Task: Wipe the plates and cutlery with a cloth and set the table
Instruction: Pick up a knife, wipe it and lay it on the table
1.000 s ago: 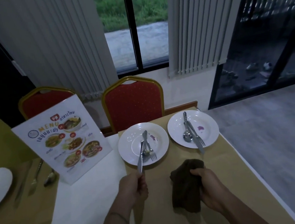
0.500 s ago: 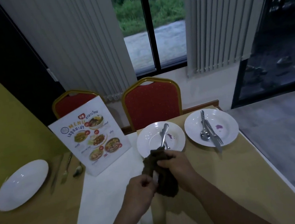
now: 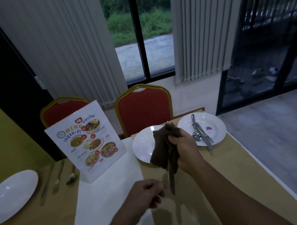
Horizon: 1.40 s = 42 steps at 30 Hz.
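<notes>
My right hand (image 3: pixel 185 150) grips a dark brown cloth (image 3: pixel 160 148) wrapped round a knife (image 3: pixel 172 184), held upright above the table. The knife's lower end hangs out below the cloth and its tip pokes out on top. My left hand (image 3: pixel 144 195) hovers just left of that lower end with curled fingers, a small gap between them. Behind the cloth lies a white plate (image 3: pixel 143 147); what lies on it is hidden. A second plate (image 3: pixel 216 121) to its right carries a spoon (image 3: pixel 196 134), a fork, a knife and a purple stain.
A menu stand (image 3: pixel 86 144) stands left of the plates. At the far left a third plate (image 3: pixel 10 196) lies with cutlery (image 3: pixel 58 177) beside it. Two red chairs (image 3: pixel 143 109) face the table's far edge. The table's right edge drops to the grey floor.
The left hand held the knife by its handle, then both hands met at the cloth. Now the right hand has slid the cloth up the knife and the left hand has come off it.
</notes>
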### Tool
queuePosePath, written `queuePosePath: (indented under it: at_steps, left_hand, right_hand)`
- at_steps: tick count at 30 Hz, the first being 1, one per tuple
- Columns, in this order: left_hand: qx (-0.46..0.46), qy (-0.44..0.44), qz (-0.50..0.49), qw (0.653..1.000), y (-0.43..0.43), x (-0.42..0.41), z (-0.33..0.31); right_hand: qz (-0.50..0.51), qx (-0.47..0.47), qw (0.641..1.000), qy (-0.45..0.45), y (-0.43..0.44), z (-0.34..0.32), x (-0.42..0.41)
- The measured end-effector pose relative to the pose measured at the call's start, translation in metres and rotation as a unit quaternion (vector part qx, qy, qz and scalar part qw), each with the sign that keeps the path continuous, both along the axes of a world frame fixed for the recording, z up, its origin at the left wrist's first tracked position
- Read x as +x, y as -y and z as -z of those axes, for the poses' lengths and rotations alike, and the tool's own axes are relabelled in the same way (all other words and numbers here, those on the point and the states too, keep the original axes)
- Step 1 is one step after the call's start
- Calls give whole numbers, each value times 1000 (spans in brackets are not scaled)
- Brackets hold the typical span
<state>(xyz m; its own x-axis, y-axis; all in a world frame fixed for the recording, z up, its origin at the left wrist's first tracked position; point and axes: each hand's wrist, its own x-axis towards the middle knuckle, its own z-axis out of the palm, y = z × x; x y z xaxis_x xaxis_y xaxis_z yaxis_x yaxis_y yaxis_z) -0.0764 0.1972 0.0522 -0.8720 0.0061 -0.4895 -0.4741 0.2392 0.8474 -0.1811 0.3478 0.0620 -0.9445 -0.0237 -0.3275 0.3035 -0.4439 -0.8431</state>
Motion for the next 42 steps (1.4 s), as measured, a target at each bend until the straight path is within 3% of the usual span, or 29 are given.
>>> queuePosePath:
  at_steps: [6,10,15,20,22,26,29,31,34,37,42]
  left_hand:
    - [-14,-77,-149,986,44,-65,-49]
    - [-21,-67,-49,996,49,-79,-73]
    - [-113,-79,16,990,65,-57,-82]
    - [94,-99,-127,982,94,-39,-81]
    - [137,-89,-136,977,105,-30,-83]
    - [130,-91,-82,984,121,-4,-78]
    - [145,-75,-47,985,129,6,-67]
    - [182,-65,-55,980,134,8,-58]
    - [224,-69,-101,967,131,16,-44]
    - [225,-65,-126,964,120,32,-30]
    - [191,-36,1,981,105,60,-6]
  right_hand:
    - [-35,68,997,-30,22,-13,33]
    - [-46,111,991,-64,57,-15,60]
    - [-46,195,970,-137,81,-19,104]
    - [-259,286,906,-174,68,-25,145]
    - [-278,281,904,-161,57,-29,151]
    - [-180,172,965,-81,41,-39,151]
    - [-93,141,985,-32,36,-36,152]
    - [-8,65,998,12,37,-29,151]
    - [142,-58,984,87,41,-13,149]
    - [243,-147,956,71,46,-8,150]
    - [375,-188,906,47,37,-10,141]
